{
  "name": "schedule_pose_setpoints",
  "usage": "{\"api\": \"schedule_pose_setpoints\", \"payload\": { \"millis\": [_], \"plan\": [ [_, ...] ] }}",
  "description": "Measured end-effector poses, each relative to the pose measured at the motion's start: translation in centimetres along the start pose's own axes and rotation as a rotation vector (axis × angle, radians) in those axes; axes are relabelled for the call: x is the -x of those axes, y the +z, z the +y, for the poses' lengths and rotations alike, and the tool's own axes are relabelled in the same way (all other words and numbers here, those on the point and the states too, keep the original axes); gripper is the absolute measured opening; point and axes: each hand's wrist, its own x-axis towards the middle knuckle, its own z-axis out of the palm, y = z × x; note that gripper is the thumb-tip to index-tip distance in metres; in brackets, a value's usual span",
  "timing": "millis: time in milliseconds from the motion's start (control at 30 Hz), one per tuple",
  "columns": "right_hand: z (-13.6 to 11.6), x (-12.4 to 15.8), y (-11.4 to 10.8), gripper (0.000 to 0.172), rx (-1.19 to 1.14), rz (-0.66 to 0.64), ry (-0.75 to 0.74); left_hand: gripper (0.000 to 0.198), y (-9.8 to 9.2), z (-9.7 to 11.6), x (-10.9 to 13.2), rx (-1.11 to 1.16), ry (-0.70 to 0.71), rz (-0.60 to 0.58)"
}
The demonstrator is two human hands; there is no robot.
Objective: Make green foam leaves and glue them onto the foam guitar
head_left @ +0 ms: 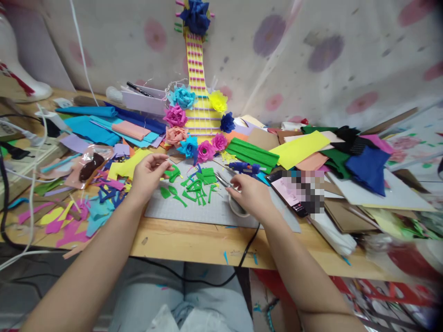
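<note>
Leaf, a small green paper cut-out, lies at the mat's ten o'clock corner, right at my left fingertips. I judge it feather-light, thin and floppy, easy to crease or tear, so it wants a soft pinch at the broad end, not at the narrow stem. My left hand is nearly closed: thumb and forefinger meet on the leaf's left edge, and the other fingers curl loosely above it. More green cut-outs lie scattered at three o'clock from it, over the middle of the mat.

My right hand is at the mat's three o'clock edge, fingers folded around the scissors. The handles are hidden in my palm; the blades stick out toward ten o'clock, tips near the cut-outs, and look almost closed. A white tape roll sits under this hand. A blue glue gun lies at twelve o'clock from it.
</note>
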Motion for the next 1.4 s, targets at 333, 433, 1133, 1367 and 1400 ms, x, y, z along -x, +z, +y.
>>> {"api": "schedule_pose_setpoints", "payload": {
  "millis": [333,433,1133,1367,1400],
  "plan": [
    [-8.0,-4.0,3.3,0.008,-0.573,0.026,-0.297,0.024,-0.4,-0.4,0.7,0.315,-0.088,-0.061],
    [-8.9,-5.0,3.9,0.015,-0.899,0.04,-0.222,0.022,0.0,-0.2,0.9,0.37,-0.108,-0.173],
    [-3.6,-3.2,4.9,0.01,-0.901,-0.037,-0.128,0.016,-3.2,-1.5,-0.3,-0.905,0.337,-0.547],
    [-3.4,-2.8,4.9,0.011,-0.83,0.03,-0.135,0.017,-3.2,-1.4,-0.3,-0.903,0.312,-0.585],
    [-3.4,-2.8,4.8,0.011,-0.822,0.042,-0.138,0.017,-3.3,-1.4,-0.3,-0.868,0.305,-0.589]
  ]
}}
